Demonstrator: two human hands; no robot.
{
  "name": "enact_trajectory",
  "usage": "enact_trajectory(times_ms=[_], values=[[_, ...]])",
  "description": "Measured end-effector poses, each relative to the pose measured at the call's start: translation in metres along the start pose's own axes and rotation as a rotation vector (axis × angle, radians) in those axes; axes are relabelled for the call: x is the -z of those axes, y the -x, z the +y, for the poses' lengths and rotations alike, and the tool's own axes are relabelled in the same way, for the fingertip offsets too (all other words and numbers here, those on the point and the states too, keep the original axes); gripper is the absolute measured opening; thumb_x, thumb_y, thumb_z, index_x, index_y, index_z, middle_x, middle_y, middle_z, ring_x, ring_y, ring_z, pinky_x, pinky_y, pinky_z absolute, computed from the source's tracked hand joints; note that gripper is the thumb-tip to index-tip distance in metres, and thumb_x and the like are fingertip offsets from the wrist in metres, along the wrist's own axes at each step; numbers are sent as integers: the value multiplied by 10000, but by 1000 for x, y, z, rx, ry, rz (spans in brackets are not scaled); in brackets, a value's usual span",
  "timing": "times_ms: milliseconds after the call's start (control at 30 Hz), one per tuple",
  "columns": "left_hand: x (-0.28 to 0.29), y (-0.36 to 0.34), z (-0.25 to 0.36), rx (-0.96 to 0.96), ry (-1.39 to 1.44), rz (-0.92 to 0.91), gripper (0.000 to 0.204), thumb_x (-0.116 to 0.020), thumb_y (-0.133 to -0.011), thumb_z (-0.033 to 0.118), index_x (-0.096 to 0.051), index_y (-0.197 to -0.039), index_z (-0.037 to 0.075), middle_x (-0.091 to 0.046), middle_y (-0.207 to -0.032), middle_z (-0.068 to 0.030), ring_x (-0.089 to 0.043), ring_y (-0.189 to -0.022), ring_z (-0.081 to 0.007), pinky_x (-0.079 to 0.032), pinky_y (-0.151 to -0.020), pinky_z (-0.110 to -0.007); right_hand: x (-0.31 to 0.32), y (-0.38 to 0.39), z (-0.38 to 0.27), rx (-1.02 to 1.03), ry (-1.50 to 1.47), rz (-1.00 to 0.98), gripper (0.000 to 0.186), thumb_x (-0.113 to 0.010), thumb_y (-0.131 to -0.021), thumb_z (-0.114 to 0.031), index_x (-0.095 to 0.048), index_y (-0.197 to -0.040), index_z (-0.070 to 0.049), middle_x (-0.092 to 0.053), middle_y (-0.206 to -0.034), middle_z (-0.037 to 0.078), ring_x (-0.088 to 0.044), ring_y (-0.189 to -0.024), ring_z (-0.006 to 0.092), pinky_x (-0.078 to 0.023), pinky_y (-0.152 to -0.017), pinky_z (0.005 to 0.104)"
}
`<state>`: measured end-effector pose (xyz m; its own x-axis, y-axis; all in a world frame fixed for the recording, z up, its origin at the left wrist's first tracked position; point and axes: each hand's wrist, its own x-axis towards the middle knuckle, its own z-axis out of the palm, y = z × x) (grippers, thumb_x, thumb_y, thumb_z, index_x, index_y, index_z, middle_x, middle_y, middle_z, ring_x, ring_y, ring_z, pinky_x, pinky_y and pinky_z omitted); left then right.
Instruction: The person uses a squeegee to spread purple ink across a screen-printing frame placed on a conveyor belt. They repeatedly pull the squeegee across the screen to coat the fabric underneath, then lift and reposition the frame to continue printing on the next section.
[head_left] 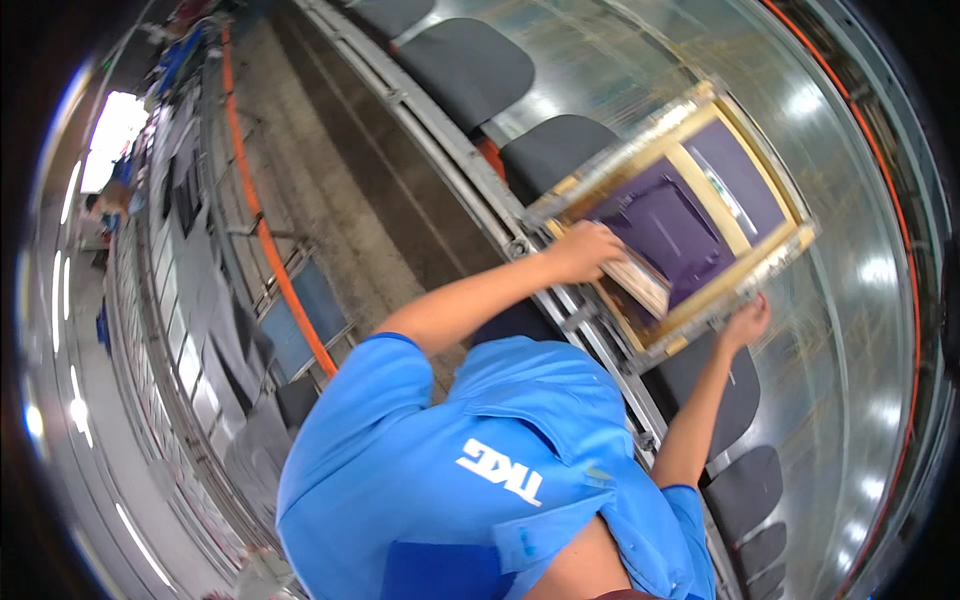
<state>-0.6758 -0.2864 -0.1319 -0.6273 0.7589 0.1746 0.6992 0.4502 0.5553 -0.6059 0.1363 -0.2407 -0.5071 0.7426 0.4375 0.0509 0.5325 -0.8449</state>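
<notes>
A screen-printing frame point(757, 262) with purple mesh and yellowish taped borders lies tilted over the long table. My left hand point(585, 252) is closed on the wooden handle of a squeegee point(640, 284), which rests inside the frame along its near left side. Just outside the frame's right-hand edge is my right hand point(746, 324). Its fingers are loosely curved and apart, with nothing visible in them; whether it touches the rim is hard to make out. Under and beside the frame lie dark grey fabric pieces point(560, 150), partly covered by it.
More dark grey pieces point(470, 70) run in a row along the glossy table point(800, 420). A metal rail point(425, 125) borders its near side. Leftward, an aisle point(360, 190) separates it from another rack with an orange strip point(262, 225). A person point(118, 195) stands far off.
</notes>
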Motion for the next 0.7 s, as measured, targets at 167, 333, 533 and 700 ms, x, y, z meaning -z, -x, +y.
enact_trajectory(times_ms=[167,333,533,700], values=[[60,16,-38,-11,-25,-55,562,-707,-656,-5,-711,-1203,125,-674,-1270,-58,-576,-1229,-276,-464,-1023,-421,-49,32,-102,-266,-174,-50,198,-549,-1064,-204,-636,-1146,-47,-466,-676,-59,-407,-569,34,-314,-497,230],[72,4,-60,-73,-6,-32,517,-680,-700,-31,-722,-1194,118,-689,-1269,-54,-604,-1184,-274,-482,-1041,-408,-62,31,-126,-312,-79,-60,215,-542,-1066,-227,-638,-1155,-57,-461,-649,-52,-410,-556,46,-326,-504,238],[81,24,-21,-79,25,-70,545,-691,-714,-32,-707,-1236,122,-672,-1328,-63,-595,-1224,-296,-482,-1061,-423,-16,26,-116,-308,212,-26,254,-557,-1048,-277,-675,-1150,-76,-608,-745,38,-555,-666,148,-441,-636,326],[68,47,-14,-160,-9,-201,599,-697,-719,-23,-674,-1293,148,-660,-1342,-47,-571,-1267,-286,-434,-1121,-472,-7,28,-114,-467,300,-36,291,-556,-1030,-321,-701,-1165,-108,-715,-912,167,-674,-859,292,-508,-831,406]])
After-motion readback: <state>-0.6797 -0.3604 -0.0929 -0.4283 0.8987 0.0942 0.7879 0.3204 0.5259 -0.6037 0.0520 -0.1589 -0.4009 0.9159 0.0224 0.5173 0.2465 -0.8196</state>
